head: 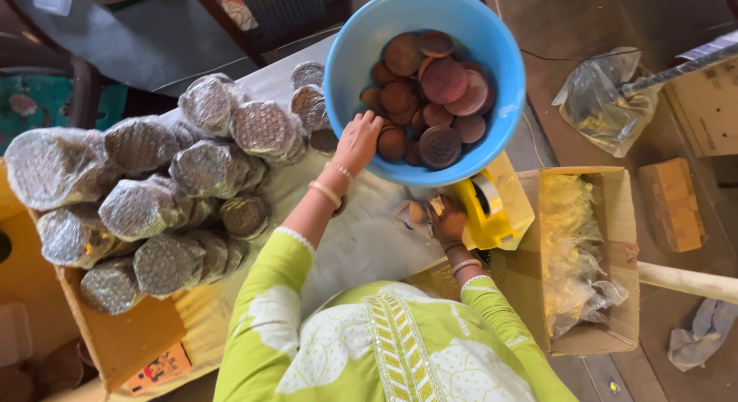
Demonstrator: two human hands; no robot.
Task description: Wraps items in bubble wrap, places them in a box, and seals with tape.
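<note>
Brown discs (430,94) fill a blue basin (492,56) at the tabletop's far edge, where the left hand (357,141) dips in, fingers curled on one. The right hand (446,221) is half-closed by a yellow tape dispenser (492,210). Leaning on the rim might tip the basin.

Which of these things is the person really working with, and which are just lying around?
In use:
left hand reaching into the blue bowl
brown discs in the bowl
right hand at the yellow tape dispenser
wrapped stacks piled alongside

Lying about:
cardboard box of plastic bags
loose plastic bag
small wooden block
</note>
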